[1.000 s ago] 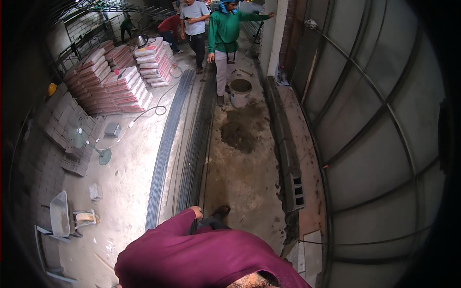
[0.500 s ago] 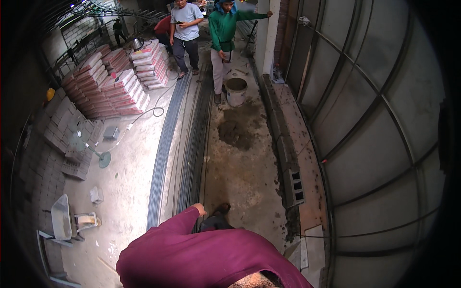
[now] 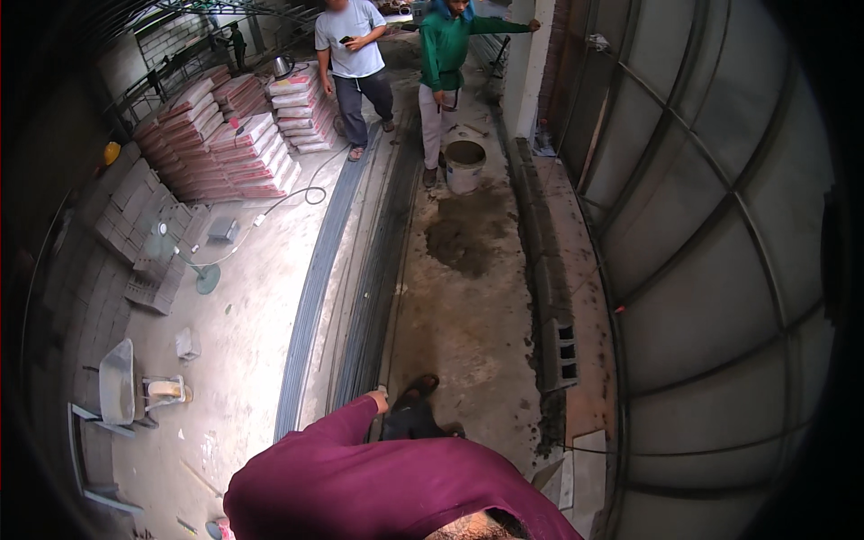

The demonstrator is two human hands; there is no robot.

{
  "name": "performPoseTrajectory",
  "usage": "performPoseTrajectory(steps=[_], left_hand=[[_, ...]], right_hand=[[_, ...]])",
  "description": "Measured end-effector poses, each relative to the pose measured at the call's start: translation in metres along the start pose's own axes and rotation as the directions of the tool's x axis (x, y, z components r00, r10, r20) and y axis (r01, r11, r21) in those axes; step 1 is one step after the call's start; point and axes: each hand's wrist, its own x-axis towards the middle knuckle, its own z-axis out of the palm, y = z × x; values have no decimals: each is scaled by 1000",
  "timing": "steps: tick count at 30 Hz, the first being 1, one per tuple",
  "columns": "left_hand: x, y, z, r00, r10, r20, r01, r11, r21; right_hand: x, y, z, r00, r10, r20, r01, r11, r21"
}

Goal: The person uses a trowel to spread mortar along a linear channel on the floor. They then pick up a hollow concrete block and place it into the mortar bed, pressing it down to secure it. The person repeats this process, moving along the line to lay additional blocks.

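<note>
My left arm in a maroon sleeve comes in from the lower edge, and my left hand shows only as a small patch at the cuff. It hangs just above the near end of a long bundle of dark steel bars lying on the concrete floor. Whether its fingers are closed is too small to tell. My sandalled foot stands right beside it. My right hand is out of the picture.
A second bar bundle lies to the left. Far ahead stand a person in a grey shirt and a person in a green hoodie, next to a bucket. Stacked sacks, a wheelbarrow and a row of concrete blocks flank the floor.
The person in the grey shirt has walked forward beside the sacks. My left arm has stayed in about the same place.
</note>
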Motion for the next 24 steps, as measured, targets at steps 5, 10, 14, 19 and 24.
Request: performPoseTrajectory(steps=[5, 10, 14, 19, 24], left_hand=[[-22, 2, 7, 991, -81, 103, 84, 996, -32], [-38, -2, 15, 997, -65, 48, 68, 996, -52], [-41, -8, 14, 996, -79, 37, 82, 992, -93], [-35, -1, 9, 997, -75, 35, 78, 993, -91], [-28, 8, -5, 991, -93, 92, 99, 993, -59]], right_hand=[[-2, 2, -10, 1000, 3, 0, -3, 1000, -25], [-5, 0, -18, 1000, 0, 1, 0, 999, -36], [-14, -5, -21, 999, -45, 15, 46, 997, -64], [-12, 2, -19, 999, 42, -12, -41, 997, 72], [-7, 15, -9, 994, 106, 8, -106, 992, 66]])
